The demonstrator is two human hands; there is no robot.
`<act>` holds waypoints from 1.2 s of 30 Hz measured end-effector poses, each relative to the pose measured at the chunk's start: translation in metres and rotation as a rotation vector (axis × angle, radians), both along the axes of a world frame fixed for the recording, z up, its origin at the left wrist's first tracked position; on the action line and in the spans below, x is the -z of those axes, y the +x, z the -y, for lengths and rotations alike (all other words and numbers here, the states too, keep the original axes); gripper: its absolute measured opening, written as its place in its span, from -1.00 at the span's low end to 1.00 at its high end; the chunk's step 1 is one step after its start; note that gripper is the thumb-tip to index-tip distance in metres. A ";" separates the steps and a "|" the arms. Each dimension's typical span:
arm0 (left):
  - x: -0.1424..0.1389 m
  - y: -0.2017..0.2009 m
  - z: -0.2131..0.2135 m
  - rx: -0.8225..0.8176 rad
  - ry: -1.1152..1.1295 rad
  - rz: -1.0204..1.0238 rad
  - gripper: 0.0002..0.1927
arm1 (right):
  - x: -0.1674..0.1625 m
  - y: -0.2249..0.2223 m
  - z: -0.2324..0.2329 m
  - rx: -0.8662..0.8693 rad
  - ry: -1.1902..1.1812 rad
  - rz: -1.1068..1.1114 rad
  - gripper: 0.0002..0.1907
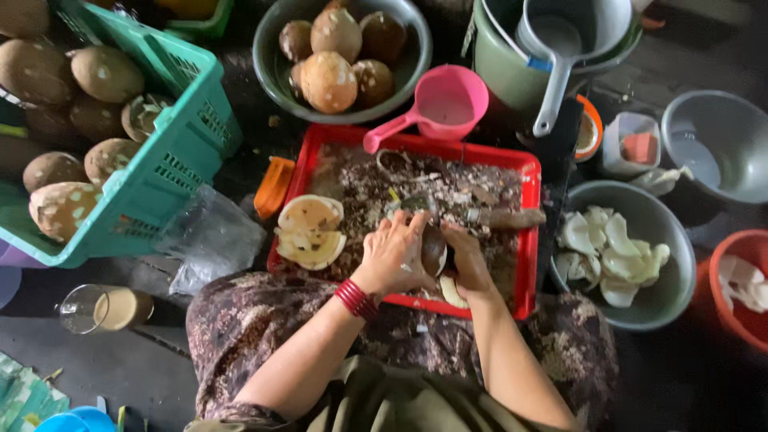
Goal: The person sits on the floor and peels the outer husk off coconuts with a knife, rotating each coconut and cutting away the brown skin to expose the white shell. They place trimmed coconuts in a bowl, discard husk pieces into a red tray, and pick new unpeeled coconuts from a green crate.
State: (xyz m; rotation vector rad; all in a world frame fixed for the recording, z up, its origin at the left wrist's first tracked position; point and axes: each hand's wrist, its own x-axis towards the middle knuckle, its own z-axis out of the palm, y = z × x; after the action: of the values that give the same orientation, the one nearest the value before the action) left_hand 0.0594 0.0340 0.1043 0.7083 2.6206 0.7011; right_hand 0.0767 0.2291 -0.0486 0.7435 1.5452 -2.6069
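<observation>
Dark, wet-looking floor [144,376] shows only in narrow strips, since containers crowd nearly every side of the person seated over a red tray [524,240] littered with brown husk scraps. Over the tray's near half, the left hand [394,254], with red bangles [356,298] at the wrist, wraps its fingers over a brown coconut piece [433,250], and the right hand [468,260] closes on the same piece from the other side; both grips are tight on it, and the piece sits just inside the tray's front rim. A knife with a wooden handle [508,218] lies across the tray just beyond the hands, apart from them. On the tray's left part rest two opened coconut shells [310,230], pale inside, touching each other and close to the left rim. A pink scoop [444,104] overhangs the tray's far edge. Just left of the tray lie an orange block [274,186] and crumpled clear plastic [210,238], then a green crate [172,172] of whole coconuts. Beyond the far edge stands a grey bowl [272,72] with peeled coconuts, and a green bucket [500,68] holding a grey ladle. Tight against the tray's right rim sits a grey basin [668,308] of white coconut flesh, with an orange basin [732,248] near it. A glass mug [100,309] stands on the floor at near left, where the widest bare patch lies. Patterned cloth [248,320] over the lap meets the tray's front rim.
</observation>
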 end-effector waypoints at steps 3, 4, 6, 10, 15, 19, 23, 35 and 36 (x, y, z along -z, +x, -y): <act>0.002 0.003 0.010 -0.016 0.220 -0.116 0.34 | -0.003 0.008 0.002 -0.056 -0.214 0.124 -0.64; 0.006 0.005 0.016 -0.026 0.337 -0.170 0.39 | -0.012 0.017 0.010 -0.020 0.013 0.073 -0.64; 0.017 0.008 0.021 -0.066 0.310 -0.038 0.29 | -0.035 0.036 0.031 0.050 0.468 -0.055 -0.60; 0.032 0.005 0.023 -0.131 0.362 0.016 0.00 | -0.056 0.061 0.065 0.127 1.158 -0.475 -0.61; 0.033 0.000 0.022 -0.076 0.287 -0.011 0.10 | -0.049 0.015 0.041 -0.061 0.344 -0.067 -0.63; 0.035 -0.001 0.022 -0.079 0.327 -0.052 0.12 | -0.057 0.032 0.050 0.053 0.887 -0.116 -0.68; 0.038 -0.003 0.023 -0.043 0.336 -0.101 -0.03 | -0.068 0.056 0.063 0.068 1.579 -0.635 -0.73; 0.028 0.002 0.020 -0.032 0.344 -0.120 -0.06 | -0.083 0.058 0.060 0.063 1.550 -0.562 -0.73; 0.026 0.002 0.019 -0.053 0.297 -0.063 0.02 | -0.081 0.057 0.060 0.059 1.537 -0.592 -0.72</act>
State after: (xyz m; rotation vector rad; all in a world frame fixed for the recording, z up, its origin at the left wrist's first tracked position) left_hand 0.0609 0.0152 0.0779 0.7544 2.6284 1.1170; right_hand 0.1339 0.1687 0.0326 -0.1516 3.5837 -1.1552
